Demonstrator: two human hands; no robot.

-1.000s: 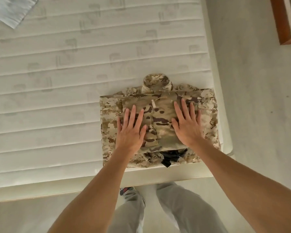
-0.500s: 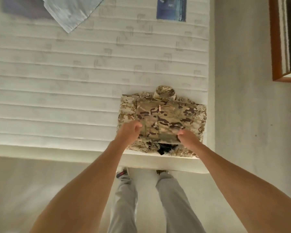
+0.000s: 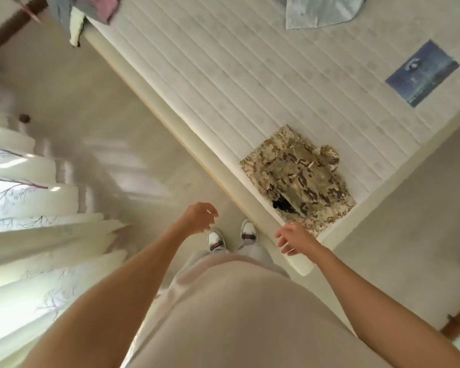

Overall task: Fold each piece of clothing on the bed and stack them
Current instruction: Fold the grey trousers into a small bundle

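At bed [image 3: 223,83] corner: camouflage stack [image 3: 300,179] | both hands off, floor [image 3: 91,102] alongside

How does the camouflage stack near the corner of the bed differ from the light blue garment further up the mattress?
The camouflage stack is folded into a compact pile, while the light blue garment lies spread out loosely and unfolded. The camouflage stack is patterned in tan and brown; the light blue garment is plain. The stack sits at the mattress edge near the person; the blue garment lies farther off, cut by the frame. Both rest on the mattress, and no hand touches either.

Pale floor [image 3: 133,144]; sunlit white curtains [image 3: 37,235] with a branch print, blurred, perhaps sheer.
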